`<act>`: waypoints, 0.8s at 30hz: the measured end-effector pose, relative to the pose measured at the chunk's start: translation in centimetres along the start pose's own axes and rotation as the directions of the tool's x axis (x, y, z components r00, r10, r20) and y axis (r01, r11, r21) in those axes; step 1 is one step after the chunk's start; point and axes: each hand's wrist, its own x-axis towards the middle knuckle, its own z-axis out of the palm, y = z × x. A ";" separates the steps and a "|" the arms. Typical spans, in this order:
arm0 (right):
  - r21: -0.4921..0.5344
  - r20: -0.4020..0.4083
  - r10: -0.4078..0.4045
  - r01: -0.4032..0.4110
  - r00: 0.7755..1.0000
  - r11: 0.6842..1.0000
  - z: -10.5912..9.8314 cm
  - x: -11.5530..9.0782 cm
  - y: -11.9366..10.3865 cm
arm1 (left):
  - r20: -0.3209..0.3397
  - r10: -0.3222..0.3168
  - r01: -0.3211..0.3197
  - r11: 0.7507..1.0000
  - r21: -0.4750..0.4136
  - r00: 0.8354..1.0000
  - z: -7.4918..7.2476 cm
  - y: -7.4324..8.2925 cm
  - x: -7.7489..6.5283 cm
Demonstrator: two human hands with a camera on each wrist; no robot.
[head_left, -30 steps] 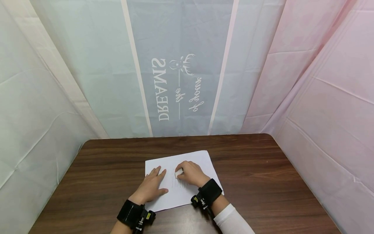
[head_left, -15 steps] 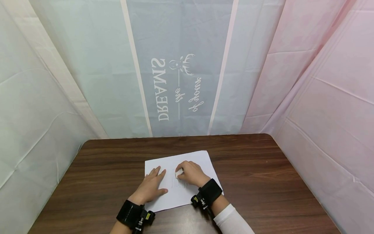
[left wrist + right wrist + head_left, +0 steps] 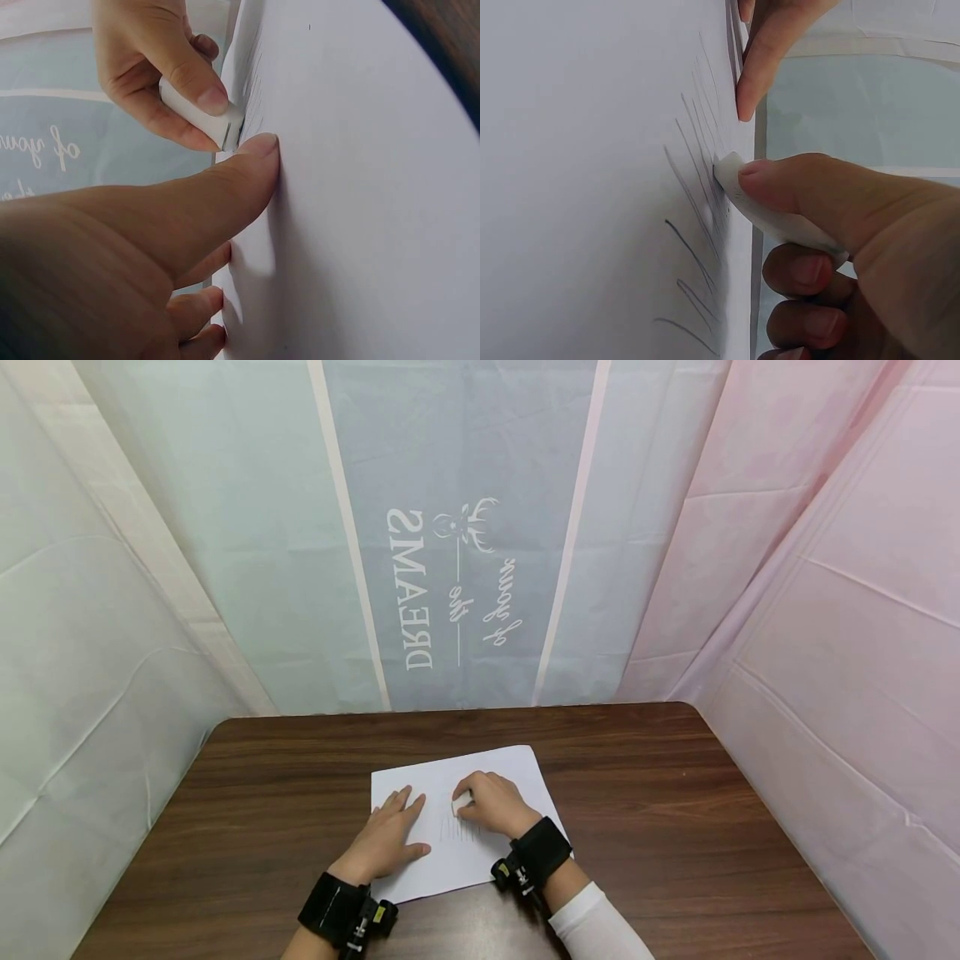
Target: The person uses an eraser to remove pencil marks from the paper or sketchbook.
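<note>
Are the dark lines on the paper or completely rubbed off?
On: the right wrist view shows several dark lines on the paper, beside the white eraser held in the right hand.

The white eraser [image 3: 195, 117] is partly hidden, the sleeve [image 3: 600, 927] cut off.

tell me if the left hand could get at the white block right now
Likely yes, at its exposed end: the left hand rests close by on the paper, nothing between, though the right hand grips the white block.

Soft light leaves glare on the table [image 3: 457, 928] and shadows (in 2 greyer wrist views) on the paper [image 3: 360, 187].
</note>
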 end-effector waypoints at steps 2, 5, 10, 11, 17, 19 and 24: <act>0.001 0.003 0.006 -0.006 1.000 1.000 0.0 0.0 0.0 | -0.001 -0.003 0.003 1.000 0.001 1.000 0.1 0.0 0.0; -0.001 0.008 0.009 -0.009 1.000 1.000 -0.1 -0.1 0.1 | -0.002 -0.006 0.006 1.000 0.002 1.000 0.1 0.0 0.0; -0.005 0.008 0.021 -0.021 1.000 1.000 -0.1 -0.1 0.1 | -0.001 -0.008 0.008 1.000 0.002 1.000 0.1 0.0 -0.1; -0.005 0.009 0.027 -0.027 1.000 1.000 -0.1 -0.1 0.2 | 0.000 -0.009 0.009 1.000 0.001 1.000 0.1 0.0 -0.1; -0.003 0.012 0.028 -0.028 1.000 1.000 -0.4 -0.1 0.1 | 0.008 -0.019 0.019 1.000 0.006 1.000 0.0 0.1 0.0; -0.003 0.013 0.029 -0.029 0.999 1.000 -0.5 -0.1 0.1 | 0.008 -0.021 0.020 1.000 0.010 1.000 0.0 0.1 0.1; -0.006 0.009 0.040 -0.040 0.999 0.999 -0.6 -0.1 0.2 | 0.004 -0.022 0.022 1.000 0.016 1.000 0.1 0.1 0.1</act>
